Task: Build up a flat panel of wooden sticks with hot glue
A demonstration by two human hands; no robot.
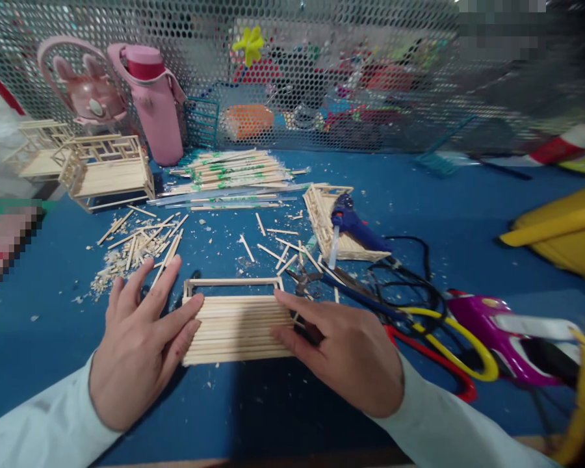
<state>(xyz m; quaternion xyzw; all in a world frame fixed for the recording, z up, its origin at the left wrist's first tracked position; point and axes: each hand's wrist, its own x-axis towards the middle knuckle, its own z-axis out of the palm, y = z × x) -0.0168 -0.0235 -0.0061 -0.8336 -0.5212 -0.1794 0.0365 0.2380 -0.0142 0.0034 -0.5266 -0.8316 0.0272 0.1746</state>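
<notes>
A panel of pale wooden sticks (238,331), laid side by side, lies on the blue table in front of me, with a narrow rectangular stick frame along its far edge. My left hand (141,338) has its fingers spread, with thumb and index finger touching the panel's left end. At the right end, my right hand (341,344) rests its thumb and index finger on the sticks; its other fingers are mostly hidden beneath. Short cut sticks (141,244) and shavings lie beyond my left hand.
Behind are bundled chopsticks (244,170), a miniature stick bench (110,172) and a pink bottle (156,117). A blue glue gun (353,224) rests on another stick piece (322,214). Black cable, pliers (305,279), yellow-and-red handles (487,364) and a purple tool (502,331) crowd the right.
</notes>
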